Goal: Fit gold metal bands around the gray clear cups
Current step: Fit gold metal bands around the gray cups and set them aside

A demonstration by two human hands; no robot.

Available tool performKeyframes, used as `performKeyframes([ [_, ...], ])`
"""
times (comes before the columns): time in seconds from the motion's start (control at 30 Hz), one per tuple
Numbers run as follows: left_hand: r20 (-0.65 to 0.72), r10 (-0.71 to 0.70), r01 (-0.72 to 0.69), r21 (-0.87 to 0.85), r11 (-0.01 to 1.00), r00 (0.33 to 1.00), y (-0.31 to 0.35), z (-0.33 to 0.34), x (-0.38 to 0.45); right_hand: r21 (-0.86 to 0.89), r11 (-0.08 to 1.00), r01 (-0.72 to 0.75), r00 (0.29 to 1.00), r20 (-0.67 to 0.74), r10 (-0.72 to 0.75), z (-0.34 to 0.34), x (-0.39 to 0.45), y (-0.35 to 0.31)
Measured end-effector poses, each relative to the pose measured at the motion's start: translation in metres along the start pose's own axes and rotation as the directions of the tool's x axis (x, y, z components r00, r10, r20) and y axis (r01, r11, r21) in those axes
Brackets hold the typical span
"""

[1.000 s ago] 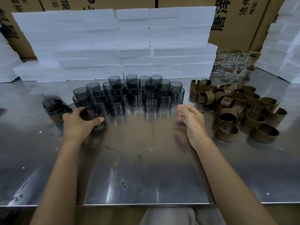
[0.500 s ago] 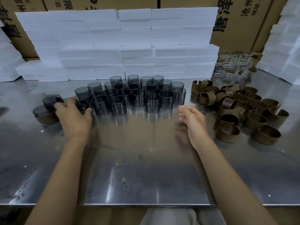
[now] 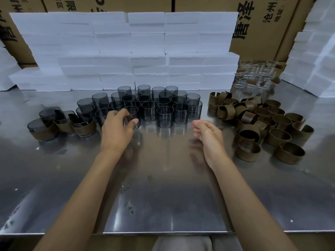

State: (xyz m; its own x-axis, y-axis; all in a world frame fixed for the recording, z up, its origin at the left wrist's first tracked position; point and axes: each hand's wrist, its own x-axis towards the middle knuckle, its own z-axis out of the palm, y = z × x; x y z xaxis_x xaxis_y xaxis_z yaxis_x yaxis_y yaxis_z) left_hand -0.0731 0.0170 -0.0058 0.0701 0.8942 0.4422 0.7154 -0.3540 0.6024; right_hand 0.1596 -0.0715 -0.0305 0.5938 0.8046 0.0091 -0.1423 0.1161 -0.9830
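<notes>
Left hand (image 3: 117, 131) is curling round a gray clear cup (image 3: 132, 117) left of centre; lifting straight up should spare neighbours. Right hand (image 3: 208, 134) is hovering relaxed, holding nothing, near the gold bands (image 3: 257, 124).

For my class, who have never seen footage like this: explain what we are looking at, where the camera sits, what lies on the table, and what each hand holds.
No machine here: a person's two bare arms, filmed by a camera worn on the head, looking down. On the shiny steel table stand gray clear cups in the middle, a heap of loose gold metal bands on the right, and cups already banded on the left. White foam blocks are stacked behind. The left hand has its grip around one gray cup. The right hand holds nothing.
</notes>
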Motion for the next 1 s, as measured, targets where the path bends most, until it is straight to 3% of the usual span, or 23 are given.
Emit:
performKeyframes([
  [0.1, 0.041, 0.086, -0.073, -0.25, 0.966, 0.995, 0.039, -0.009, -0.003, 0.167, 0.982, -0.09, 0.991, 0.108, 0.073, 0.0, -0.001, -0.008],
  [0.2, 0.241, 0.142, 0.011, -0.538, 0.843, 0.96, 0.083, -0.011, -0.003, 0.433, 0.823, -0.367, 0.911, 0.346, 0.224, -0.001, -0.009, -0.017],
  [0.3, 0.414, 0.264, 0.106, -0.685, 0.721, 0.871, 0.107, 0.001, -0.003, 0.484, 0.739, -0.468, 0.836, 0.514, 0.193, -0.006, -0.012, -0.021],
  [0.4, 0.535, 0.28, 0.29, -0.745, 0.6, 0.797, 0.108, 0.028, -0.008, 0.513, 0.745, -0.426, 0.855, 0.497, 0.147, -0.011, -0.009, -0.025],
  [0.53, 0.526, 0.157, 0.431, -0.806, 0.405, 0.836, 0.098, 0.06, -0.013, 0.554, 0.75, -0.36, 0.907, 0.397, 0.142, -0.011, -0.002, -0.024],
  [0.63, 0.453, 0.069, 0.379, -0.812, 0.443, 0.889, 0.091, 0.071, -0.012, 0.579, 0.748, -0.324, 0.927, 0.351, 0.131, -0.01, -0.001, -0.024],
  [0.9, 0.427, 0.034, 0.347, -0.777, 0.526, 0.904, 0.101, 0.077, -0.024, 0.419, 0.897, -0.143, 0.959, 0.284, 0.02, -0.001, -0.005, -0.021],
  [1.0, 0.447, 0.012, 0.388, -0.789, 0.476, 0.894, 0.103, 0.074, -0.025, 0.421, 0.896, -0.139, 0.963, 0.267, 0.024, 0.0, -0.008, -0.025],
])
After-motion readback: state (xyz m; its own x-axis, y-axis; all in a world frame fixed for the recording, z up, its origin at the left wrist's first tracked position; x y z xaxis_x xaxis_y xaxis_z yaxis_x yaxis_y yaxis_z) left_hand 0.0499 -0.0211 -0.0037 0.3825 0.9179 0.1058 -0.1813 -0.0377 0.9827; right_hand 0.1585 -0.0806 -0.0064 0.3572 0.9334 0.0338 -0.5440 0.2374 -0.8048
